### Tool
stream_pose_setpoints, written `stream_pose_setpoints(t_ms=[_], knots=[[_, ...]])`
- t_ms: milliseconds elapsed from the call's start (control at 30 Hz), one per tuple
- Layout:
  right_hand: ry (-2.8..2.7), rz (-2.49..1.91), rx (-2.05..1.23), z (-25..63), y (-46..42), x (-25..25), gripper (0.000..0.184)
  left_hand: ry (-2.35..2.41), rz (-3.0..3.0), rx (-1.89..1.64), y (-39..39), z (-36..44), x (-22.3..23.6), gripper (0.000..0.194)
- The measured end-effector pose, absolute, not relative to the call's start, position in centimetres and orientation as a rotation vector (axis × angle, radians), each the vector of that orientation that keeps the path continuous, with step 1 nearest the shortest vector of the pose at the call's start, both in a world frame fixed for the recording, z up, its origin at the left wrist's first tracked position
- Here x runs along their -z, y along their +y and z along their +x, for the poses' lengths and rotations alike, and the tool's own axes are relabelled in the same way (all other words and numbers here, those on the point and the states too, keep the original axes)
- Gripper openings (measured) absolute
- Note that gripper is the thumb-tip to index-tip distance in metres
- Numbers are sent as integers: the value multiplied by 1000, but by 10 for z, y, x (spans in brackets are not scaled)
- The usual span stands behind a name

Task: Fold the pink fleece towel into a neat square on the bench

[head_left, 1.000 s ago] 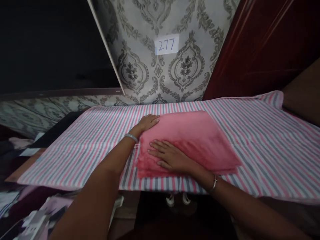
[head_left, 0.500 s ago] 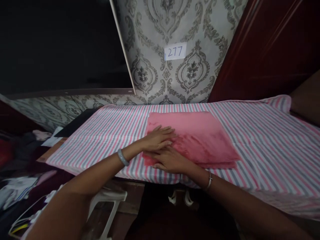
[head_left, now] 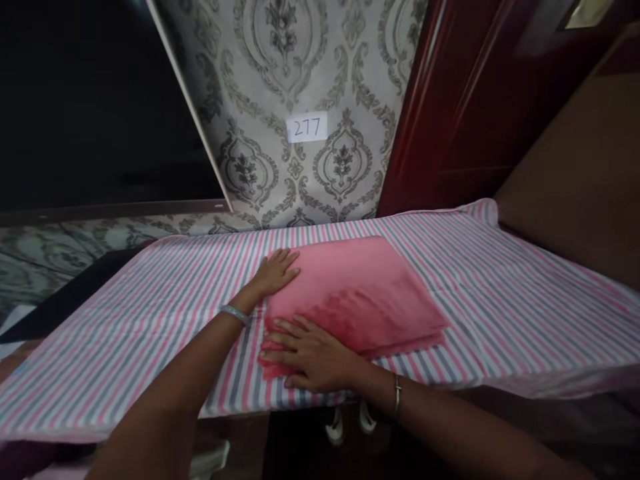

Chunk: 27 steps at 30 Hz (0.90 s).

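Screen [head_left: 100, 100]: dark and flat, up at my far left, its pale side edge slanting down toward the table.
Striped sheet [head_left: 150, 320]: pink, grey and white, spread across the table from my left to my right, a little creased, bunched up at its far right corner.
Left bracelet [head_left: 235, 315]: a greyish band round my left wrist.
Left hand [head_left: 276, 272]: palm down on the pink cloth's far left corner, fingers loose and spread, grasping nothing.
Wallpaper [head_left: 290, 87]: pale with grey leafy patterns, straight ahead behind the table.
Number card [head_left: 307, 127]: white, "277" written on it, fixed to the wallpaper.
Right hand [head_left: 315, 357]: laid flat on the near left part of the same cloth, fingers fanned to the left, released; I cannot tell whether my thumb rests on pink or on stripes.
Pink cloth [head_left: 350, 263]: folded in layers on the striped sheet in front of me, smooth at the far side, darker and ruffled nearer me.
Right bracelet [head_left: 397, 395]: thin, silvery, round my right wrist.
Red door [head_left: 450, 133]: glossy, beyond the sheet.
Brown panel [head_left: 575, 167]: plain, at my far right.
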State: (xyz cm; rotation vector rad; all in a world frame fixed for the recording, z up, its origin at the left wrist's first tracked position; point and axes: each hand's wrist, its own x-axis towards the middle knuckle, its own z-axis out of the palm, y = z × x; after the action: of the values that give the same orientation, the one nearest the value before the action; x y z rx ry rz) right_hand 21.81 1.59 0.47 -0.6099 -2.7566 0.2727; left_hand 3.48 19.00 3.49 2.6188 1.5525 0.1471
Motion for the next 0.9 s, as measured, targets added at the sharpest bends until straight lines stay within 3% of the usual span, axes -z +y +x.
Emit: stream_pose_setpoints(t_ms=[267,467,633,900], knots=[[-2766,-633,-143,219,16,-9,58,1698,2507,-128,206,37,-44,70],[-2675,-650,-288,231,17,-33,58,1845,2665,25,180,57,-72,67],[-2462,-946,-236,284,23,-46,38,1509,2802,-95,158,102,-82,59],[-2596,-1093,-87,310,21,-2,55,1092,2931,-63,148,191,-48,64]])
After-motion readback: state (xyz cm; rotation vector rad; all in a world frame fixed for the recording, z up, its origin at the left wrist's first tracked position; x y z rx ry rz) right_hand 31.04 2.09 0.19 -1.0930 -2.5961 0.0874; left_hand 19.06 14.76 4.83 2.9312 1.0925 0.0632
